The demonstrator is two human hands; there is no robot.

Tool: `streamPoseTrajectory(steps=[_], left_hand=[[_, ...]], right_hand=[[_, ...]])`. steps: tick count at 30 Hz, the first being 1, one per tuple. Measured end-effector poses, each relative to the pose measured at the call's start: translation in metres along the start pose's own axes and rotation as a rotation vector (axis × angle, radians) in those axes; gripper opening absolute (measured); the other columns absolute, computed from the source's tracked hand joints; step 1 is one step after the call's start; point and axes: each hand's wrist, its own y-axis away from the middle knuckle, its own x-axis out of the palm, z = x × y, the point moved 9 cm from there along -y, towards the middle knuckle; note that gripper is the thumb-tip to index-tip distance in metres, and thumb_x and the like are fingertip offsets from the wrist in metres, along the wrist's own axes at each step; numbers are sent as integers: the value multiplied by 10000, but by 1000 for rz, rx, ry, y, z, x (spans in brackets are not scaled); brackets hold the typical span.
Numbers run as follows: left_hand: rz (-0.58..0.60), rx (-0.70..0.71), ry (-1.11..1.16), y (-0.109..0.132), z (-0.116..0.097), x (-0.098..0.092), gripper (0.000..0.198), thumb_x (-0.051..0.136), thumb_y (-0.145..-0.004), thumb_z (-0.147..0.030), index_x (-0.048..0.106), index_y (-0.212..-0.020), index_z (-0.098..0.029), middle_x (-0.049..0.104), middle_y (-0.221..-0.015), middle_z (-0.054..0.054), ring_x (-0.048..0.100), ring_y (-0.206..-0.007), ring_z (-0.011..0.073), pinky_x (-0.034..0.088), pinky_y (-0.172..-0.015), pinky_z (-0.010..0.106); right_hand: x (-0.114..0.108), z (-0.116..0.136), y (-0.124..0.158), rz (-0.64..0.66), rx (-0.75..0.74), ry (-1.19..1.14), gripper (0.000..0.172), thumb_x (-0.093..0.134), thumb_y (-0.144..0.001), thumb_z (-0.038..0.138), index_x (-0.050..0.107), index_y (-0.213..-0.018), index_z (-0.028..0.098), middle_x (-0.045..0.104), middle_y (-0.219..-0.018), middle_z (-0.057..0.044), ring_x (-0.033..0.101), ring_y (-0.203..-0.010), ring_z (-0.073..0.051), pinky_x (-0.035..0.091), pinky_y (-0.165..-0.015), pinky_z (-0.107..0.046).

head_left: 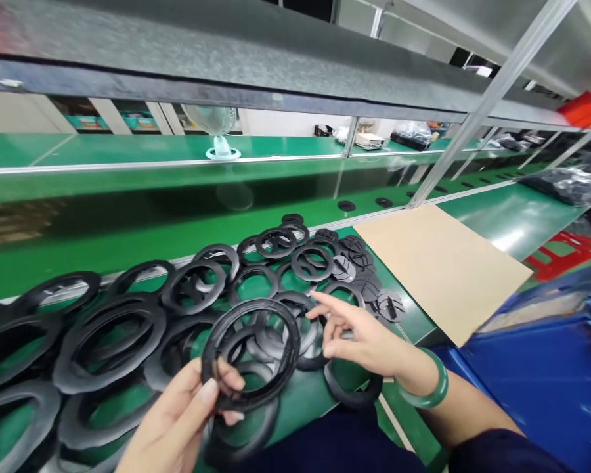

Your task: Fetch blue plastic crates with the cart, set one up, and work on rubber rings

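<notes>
My left hand (pixel 187 407) grips the lower left edge of a black ring (pixel 291 341), thumb on top and fingers curled through its opening. The ring is tilted up above other rings. Just right of it is my right hand (pixel 349 328), its index finger stretched out and the other fingers loosely bent, with nothing seen in it. A green bangle (pixel 438 381) circles the right wrist. Many black rings (pixel 108 378) lie overlapping on the green table. Beyond my right hand sits a group of dark slotted discs (pixel 390 306).
A tan board (pixel 443 263) lies at the right of the discs. Small dark discs (pixel 346 206) rest on the green strip behind the metal edge. A slanted metal post (pixel 473 125) and a shelf stand over it. Blue bins (pixel 546 381) are at the lower right; a person's arm shows far right.
</notes>
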Motion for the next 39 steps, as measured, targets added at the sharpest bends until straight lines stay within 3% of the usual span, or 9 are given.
streamPoseTrajectory(steps=[6, 12, 18, 25, 30, 32, 34, 36, 39], left_hand=[[90, 50, -20, -7, -8, 18, 367, 715, -849, -557, 676, -916, -198, 631, -896, 36, 556, -725, 151, 546, -620, 230], [118, 82, -1, -8, -2, 20, 341, 694, -888, -512, 647, -1002, -194, 624, -969, 48, 577, -808, 163, 557, -679, 248], [112, 124, -16, -8, 2, 16, 354, 692, -887, -521, 630, -1050, -214, 634, -1009, 51, 599, -883, 183, 581, -685, 247], [98, 54, 2, -3, 21, 18, 590, 927, -641, -391, 638, -1127, -221, 696, -1126, 93, 670, -1050, 268, 598, -864, 320], [106, 101, 4, -5, 19, 18, 386, 874, -702, -480, 682, -881, -197, 727, -1112, 90, 666, -1107, 258, 571, -969, 287], [53, 77, 62, -7, 18, 9, 415, 855, -707, -540, 682, -887, -208, 738, -1088, 71, 673, -1088, 238, 582, -941, 257], [-8, 51, 117, -8, 18, -2, 441, 842, -707, -574, 678, -908, -218, 731, -1063, 54, 670, -1083, 252, 619, -885, 280], [-31, 48, 155, -7, 17, -7, 420, 812, -746, -573, 661, -917, -220, 712, -1073, 47, 634, -1168, 288, 641, -879, 342], [-12, 28, 193, -5, 22, -6, 404, 764, -814, -554, 625, -981, -214, 707, -1137, 73, 603, -1233, 303, 643, -899, 388]], right_hand=[[39, -25, -26, 91, 177, -411, 942, 899, -710, 310, 424, -1521, 247, 607, -1136, -47, 659, -693, -95, 538, -631, -239], [47, -25, -31, 100, 149, -488, 968, 924, -651, 209, 450, -1495, 204, 641, -911, 14, 655, -688, -96, 561, -648, -224], [48, -25, -30, 58, 137, -498, 943, 951, -618, 222, 491, -1441, 205, 650, -933, 6, 641, -701, -81, 572, -674, -214], [62, -15, -28, 21, 149, -570, 669, 962, -608, 341, 502, -1072, 195, 662, -799, 42, 651, -572, -103, 559, -524, -196], [84, -11, -31, 185, 120, -553, 583, 819, -743, 607, 471, -975, 201, 675, -710, 16, 684, -556, -171, 567, -496, -259], [60, -14, -40, 138, 81, -404, 517, 643, -867, 676, 546, -919, 171, 691, -728, -36, 690, -582, -179, 568, -527, -282], [0, -19, -53, -121, 10, -120, 416, 584, -940, 566, 623, -875, 157, 701, -766, -52, 687, -631, -163, 562, -602, -284], [-71, -23, -59, -445, -11, 277, 178, 652, -913, 347, 675, -881, 174, 711, -800, -33, 676, -701, -152, 538, -703, -280], [-135, -43, -68, -599, 163, 786, 36, 733, -833, 203, 700, -827, 189, 723, -806, -25, 663, -779, -170, 474, -757, -276]])
